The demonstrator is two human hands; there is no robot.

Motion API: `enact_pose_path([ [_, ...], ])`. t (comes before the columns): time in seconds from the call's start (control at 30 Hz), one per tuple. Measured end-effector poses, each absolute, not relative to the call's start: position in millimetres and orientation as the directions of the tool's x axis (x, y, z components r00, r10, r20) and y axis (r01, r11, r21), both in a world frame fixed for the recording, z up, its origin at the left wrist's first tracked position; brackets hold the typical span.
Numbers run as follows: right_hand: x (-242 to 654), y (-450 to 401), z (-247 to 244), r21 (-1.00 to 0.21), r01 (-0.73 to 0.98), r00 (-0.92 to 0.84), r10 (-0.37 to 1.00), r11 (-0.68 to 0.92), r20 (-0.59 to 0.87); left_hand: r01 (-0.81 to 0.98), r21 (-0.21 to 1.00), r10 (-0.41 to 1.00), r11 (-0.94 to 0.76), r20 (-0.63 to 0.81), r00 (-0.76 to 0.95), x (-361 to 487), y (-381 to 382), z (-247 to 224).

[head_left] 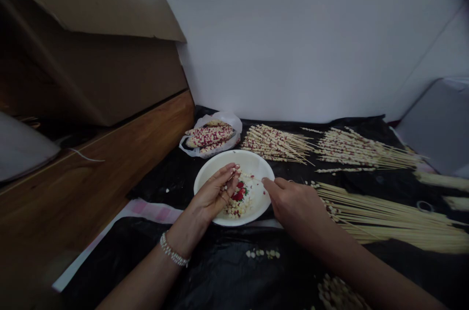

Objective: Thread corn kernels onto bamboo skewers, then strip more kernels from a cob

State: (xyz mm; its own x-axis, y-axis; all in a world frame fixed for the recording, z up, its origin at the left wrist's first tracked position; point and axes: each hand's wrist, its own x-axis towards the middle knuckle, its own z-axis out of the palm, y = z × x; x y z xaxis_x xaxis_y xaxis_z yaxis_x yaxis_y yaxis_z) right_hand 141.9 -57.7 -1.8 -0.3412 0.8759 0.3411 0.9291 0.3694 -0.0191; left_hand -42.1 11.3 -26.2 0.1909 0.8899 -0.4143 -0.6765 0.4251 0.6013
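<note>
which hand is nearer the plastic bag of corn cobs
Left. The left hand is over the white bowl, just in front of the bag; the right hand is farther off, by the bowl's right rim.

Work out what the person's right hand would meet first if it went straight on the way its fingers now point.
Most likely the left hand, whose fingers are across from the right hand over the bowl; relative height is unclear.
</note>
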Motion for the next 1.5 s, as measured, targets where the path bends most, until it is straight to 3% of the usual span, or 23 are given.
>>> enact_pose_path([
  [0.47,140,-58,4,0.001,0.936,-0.342,0.907,0.352,0.246,-0.679,0.611,0.900,0.408,-0.396,0.184,-41,10,-25],
  [0.77,141,-57,-2,0.025,0.931,-0.351,0.875,0.364,0.334,-0.657,0.653,0.915,0.378,-0.371,0.158,-40,10,-26],
  [1.13,148,-57,5,0.155,0.905,-0.424,0.803,0.397,0.418,-0.574,0.718,0.915,0.394,-0.369,0.166,-38,7,-22],
  [1.5,149,-58,17,0.157,0.894,-0.447,0.850,0.419,0.278,-0.458,0.823,0.941,0.336,-0.314,0.127,-38,5,-23],
])
